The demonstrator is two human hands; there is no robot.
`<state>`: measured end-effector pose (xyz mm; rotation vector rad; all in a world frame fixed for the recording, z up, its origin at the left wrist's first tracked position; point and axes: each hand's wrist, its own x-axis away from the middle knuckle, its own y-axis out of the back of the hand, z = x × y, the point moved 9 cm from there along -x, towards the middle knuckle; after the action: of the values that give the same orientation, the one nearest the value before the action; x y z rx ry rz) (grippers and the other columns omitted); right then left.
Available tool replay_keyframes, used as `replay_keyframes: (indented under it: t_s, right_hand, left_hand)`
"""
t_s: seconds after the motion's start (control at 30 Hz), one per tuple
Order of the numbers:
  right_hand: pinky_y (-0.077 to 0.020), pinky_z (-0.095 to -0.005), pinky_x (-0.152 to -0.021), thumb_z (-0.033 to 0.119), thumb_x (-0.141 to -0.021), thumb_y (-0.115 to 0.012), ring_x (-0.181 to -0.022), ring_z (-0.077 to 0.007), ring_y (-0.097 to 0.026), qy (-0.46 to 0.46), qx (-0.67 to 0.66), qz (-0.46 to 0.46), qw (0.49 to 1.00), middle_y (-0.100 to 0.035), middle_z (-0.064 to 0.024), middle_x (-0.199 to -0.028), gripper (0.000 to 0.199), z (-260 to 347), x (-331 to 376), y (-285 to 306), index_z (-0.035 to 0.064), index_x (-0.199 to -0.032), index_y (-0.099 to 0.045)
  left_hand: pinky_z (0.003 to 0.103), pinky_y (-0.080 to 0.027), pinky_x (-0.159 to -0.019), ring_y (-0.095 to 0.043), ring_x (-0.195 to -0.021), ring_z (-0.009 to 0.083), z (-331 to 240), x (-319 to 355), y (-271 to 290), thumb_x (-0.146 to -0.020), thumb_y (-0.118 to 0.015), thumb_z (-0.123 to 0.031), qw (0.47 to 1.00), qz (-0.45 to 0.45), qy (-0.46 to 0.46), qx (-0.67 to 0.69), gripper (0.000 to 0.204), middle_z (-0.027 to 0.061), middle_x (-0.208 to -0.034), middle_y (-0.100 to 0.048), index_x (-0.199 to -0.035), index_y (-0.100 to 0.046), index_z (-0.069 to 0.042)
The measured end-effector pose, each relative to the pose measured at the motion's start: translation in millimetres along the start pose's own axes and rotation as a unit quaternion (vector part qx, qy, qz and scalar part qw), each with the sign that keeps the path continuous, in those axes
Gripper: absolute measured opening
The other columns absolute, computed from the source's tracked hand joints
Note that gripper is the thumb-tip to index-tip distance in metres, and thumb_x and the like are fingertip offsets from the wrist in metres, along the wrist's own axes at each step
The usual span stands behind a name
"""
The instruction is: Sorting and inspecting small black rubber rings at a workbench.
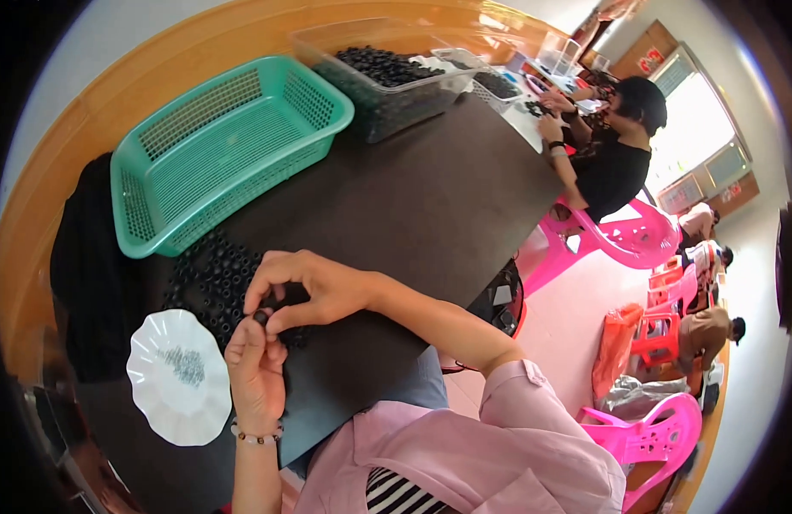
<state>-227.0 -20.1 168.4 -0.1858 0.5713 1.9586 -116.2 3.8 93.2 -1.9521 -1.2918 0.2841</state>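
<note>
A small black round part (260,317) is pinched between the fingertips of my two hands. My left hand (257,377), with a beaded bracelet at the wrist, grips it from below, fingers closed. From above, my right hand (323,289) brings its thumb and bent index finger to the same part. Beneath and beyond my hands spreads a loose pile of small black ring-shaped parts (214,278); my hands hide some of it. Left of my left hand stands a white plate (169,418) with a wavy rim, holding many tiny silvery pieces (188,367).
A green plastic basket (216,141) stands at the far left of the dark table (413,188). Beside it is a clear bin (387,107) of black parts. Farther right a co-worker (618,154) sits at the table, near pink chairs (640,236). Dark cloth (96,265) lies at the left.
</note>
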Motion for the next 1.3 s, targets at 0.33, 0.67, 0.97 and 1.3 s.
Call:
replay_keyframes:
  t_s: [0.33,0.67,0.97,1.3]
  right_hand:
    - [-0.0467,-0.0289,-0.071,0.018,-0.079,-0.074,-0.082,-0.0160,-0.052,0.023,-0.014,-0.027,0.999,-0.065,-0.0011,-0.089,0.024,5,6,6,0.0072,-0.100,-0.067]
    - [-0.0444,-0.0318,-0.071,0.010,-0.074,-0.075,-0.080,-0.0206,-0.051,0.108,0.104,-0.070,0.986,-0.061,-0.0016,-0.080,0.023,24,7,19,0.0080,-0.095,-0.067]
    - [-0.0451,-0.0340,-0.071,0.010,-0.069,-0.074,-0.081,-0.0243,-0.051,0.116,0.164,-0.044,0.979,-0.059,-0.0016,-0.078,0.025,29,7,7,0.0073,-0.092,-0.066]
    - [-0.0460,-0.0349,-0.069,0.008,-0.068,-0.073,-0.081,-0.0247,-0.051,0.121,0.152,-0.037,0.980,-0.058,-0.0017,-0.078,0.024,33,4,6,0.0070,-0.091,-0.066]
  left_hand:
    - [0.019,-0.035,-0.055,-0.043,-0.061,0.0050,2,-1,0,-0.094,-0.061,-0.028,1.000,0.005,-0.015,-0.004,0.030,-0.0025,-0.078,-0.055,-0.108,-0.060,-0.002]
    - [0.018,-0.033,-0.051,-0.043,-0.056,0.0044,-17,4,-6,-0.090,-0.065,-0.018,0.985,-0.028,-0.111,-0.128,0.019,-0.0017,-0.081,-0.053,-0.101,-0.057,-0.005]
    - [0.019,-0.033,-0.045,-0.044,-0.052,0.0042,-16,3,3,-0.089,-0.066,-0.012,0.974,-0.093,-0.099,-0.179,0.013,-0.0022,-0.071,-0.056,-0.097,-0.060,-0.004]
    - [0.019,-0.034,-0.045,-0.046,-0.051,0.0049,-14,5,8,-0.088,-0.069,-0.020,0.983,-0.101,-0.065,-0.137,0.017,0.0008,-0.074,-0.060,-0.090,-0.064,-0.004]
